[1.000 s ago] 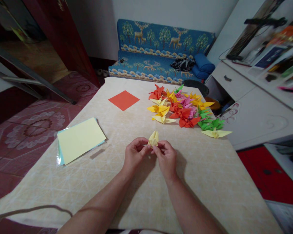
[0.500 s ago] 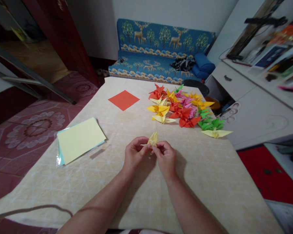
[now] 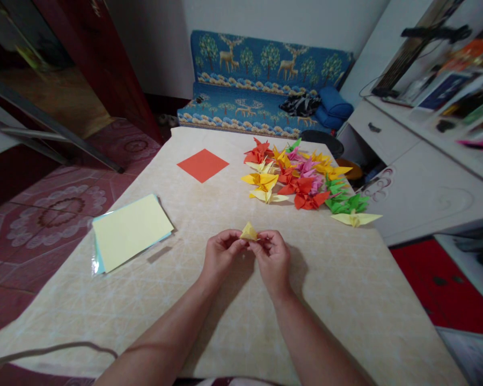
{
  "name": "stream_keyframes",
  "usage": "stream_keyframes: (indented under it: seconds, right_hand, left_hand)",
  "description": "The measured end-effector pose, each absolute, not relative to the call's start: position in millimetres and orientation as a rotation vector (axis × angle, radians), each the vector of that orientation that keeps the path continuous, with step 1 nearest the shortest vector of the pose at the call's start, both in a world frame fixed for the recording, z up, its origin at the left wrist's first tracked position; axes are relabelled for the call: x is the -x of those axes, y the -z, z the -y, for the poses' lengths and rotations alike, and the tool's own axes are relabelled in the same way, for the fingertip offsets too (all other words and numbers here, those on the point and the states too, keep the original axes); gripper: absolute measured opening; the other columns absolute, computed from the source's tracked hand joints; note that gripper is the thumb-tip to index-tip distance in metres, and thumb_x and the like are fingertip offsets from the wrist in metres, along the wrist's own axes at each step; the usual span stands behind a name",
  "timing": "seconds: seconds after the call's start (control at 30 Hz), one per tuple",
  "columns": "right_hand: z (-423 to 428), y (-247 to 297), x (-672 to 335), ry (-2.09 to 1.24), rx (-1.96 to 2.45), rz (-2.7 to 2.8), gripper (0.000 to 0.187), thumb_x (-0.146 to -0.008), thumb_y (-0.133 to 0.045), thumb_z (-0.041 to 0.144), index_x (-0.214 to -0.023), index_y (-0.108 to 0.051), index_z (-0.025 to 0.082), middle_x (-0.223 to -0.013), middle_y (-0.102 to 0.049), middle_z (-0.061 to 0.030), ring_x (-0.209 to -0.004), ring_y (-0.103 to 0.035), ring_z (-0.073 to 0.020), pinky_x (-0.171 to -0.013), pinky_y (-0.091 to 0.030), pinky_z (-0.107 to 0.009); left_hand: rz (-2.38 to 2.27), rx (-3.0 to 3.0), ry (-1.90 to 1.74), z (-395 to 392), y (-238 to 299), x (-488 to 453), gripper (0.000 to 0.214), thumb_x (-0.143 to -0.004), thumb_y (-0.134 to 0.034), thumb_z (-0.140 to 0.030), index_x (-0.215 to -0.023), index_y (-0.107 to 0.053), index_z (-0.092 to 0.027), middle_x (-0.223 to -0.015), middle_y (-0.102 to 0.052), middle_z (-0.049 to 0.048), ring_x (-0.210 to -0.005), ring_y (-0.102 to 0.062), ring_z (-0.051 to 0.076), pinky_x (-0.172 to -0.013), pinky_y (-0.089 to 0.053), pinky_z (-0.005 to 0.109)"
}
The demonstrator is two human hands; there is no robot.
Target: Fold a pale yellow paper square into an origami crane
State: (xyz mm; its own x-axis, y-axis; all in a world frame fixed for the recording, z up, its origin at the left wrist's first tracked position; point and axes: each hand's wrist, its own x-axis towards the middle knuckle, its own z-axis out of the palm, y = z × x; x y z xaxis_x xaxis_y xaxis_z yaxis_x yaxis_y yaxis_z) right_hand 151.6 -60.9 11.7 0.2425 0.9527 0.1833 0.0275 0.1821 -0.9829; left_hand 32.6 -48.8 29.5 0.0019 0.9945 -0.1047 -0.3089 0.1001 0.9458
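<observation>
A small folded piece of pale yellow paper (image 3: 249,232) is pinched between my two hands just above the table (image 3: 346,289). My left hand (image 3: 221,256) grips its left side with closed fingers. On the other side my right hand (image 3: 272,259) pinches it with thumb and fingertips. Only the paper's top point shows above my fingers.
A pile of several folded paper cranes (image 3: 301,179) in red, yellow, pink and green lies at the far right. A red paper square (image 3: 203,165) lies at the far middle. A stack of pale yellow sheets (image 3: 129,230) rests left. A white cabinet (image 3: 418,182) stands right.
The yellow paper piece stands lower between my fingers than before; its tall point has been pressed or folded down. My hands stayed in the same place.
</observation>
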Motion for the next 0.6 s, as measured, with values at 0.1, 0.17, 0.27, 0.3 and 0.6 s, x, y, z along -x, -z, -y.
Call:
stream_keyframes:
  seconds: [0.1, 0.17, 0.27, 0.3, 0.6]
  right_hand:
    - [61.5, -12.2, -153.3, -0.864, 1.208, 1.170, 0.013, -0.078, -0.065, 0.026, -0.086, -0.056, 0.021, -0.075, -0.062, -0.0006, -0.064, -0.063, -0.0142, -0.059, -0.051, -0.025]
    - [62.1, -14.3, -154.5, -0.797, 1.213, 1.248, 0.009, -0.079, -0.064, 0.026, -0.084, -0.059, 0.022, -0.078, -0.062, -0.0017, -0.068, -0.062, -0.0152, -0.062, -0.051, -0.026]
    - [62.9, -18.4, -155.3, -0.689, 1.174, 1.350, 0.002, -0.079, -0.064, 0.025, -0.078, -0.062, 0.023, -0.084, -0.061, -0.0037, -0.079, -0.061, -0.0176, -0.066, -0.051, -0.027]
    - [63.2, -19.5, -155.3, -0.665, 1.157, 1.374, 0.001, -0.079, -0.063, 0.024, -0.078, -0.064, 0.023, -0.086, -0.061, -0.0041, -0.082, -0.060, -0.0181, -0.067, -0.051, -0.028]
    - [64.5, -21.6, -154.5, -0.689, 1.199, 1.416, 0.004, -0.079, -0.064, 0.025, -0.082, -0.064, 0.024, -0.087, -0.058, -0.0029, -0.075, -0.058, -0.0156, -0.060, -0.048, -0.025]
  left_hand:
    - [-1.054, -0.916, -1.270, 49.0, -30.2, -32.0, 0.017, -0.063, -0.077, -0.025, -0.072, -0.069, -0.013, -0.062, -0.068, 0.0036, -0.054, -0.060, 0.013, -0.056, -0.048, 0.024]
    - [-1.066, -0.934, -1.271, 49.0, -29.3, -31.8, 0.016, -0.063, -0.076, -0.025, -0.072, -0.069, -0.013, -0.062, -0.068, 0.0034, -0.053, -0.059, 0.012, -0.054, -0.048, 0.024]
    - [-1.060, -0.937, -1.296, 48.8, -26.3, -32.0, 0.018, -0.065, -0.075, -0.026, -0.075, -0.066, -0.014, -0.066, -0.068, 0.0028, -0.055, -0.060, 0.012, -0.054, -0.048, 0.023]
    - [-1.048, -0.925, -1.311, 48.8, -25.4, -32.1, 0.019, -0.065, -0.075, -0.026, -0.076, -0.064, -0.014, -0.068, -0.068, 0.0026, -0.056, -0.060, 0.012, -0.055, -0.048, 0.023]
    - [-0.939, -1.022, -1.336, 51.4, -24.0, -32.4, 0.019, -0.069, -0.071, -0.018, -0.080, -0.056, -0.016, -0.077, -0.068, 0.0022, -0.073, -0.065, 0.014, -0.072, -0.049, 0.025]
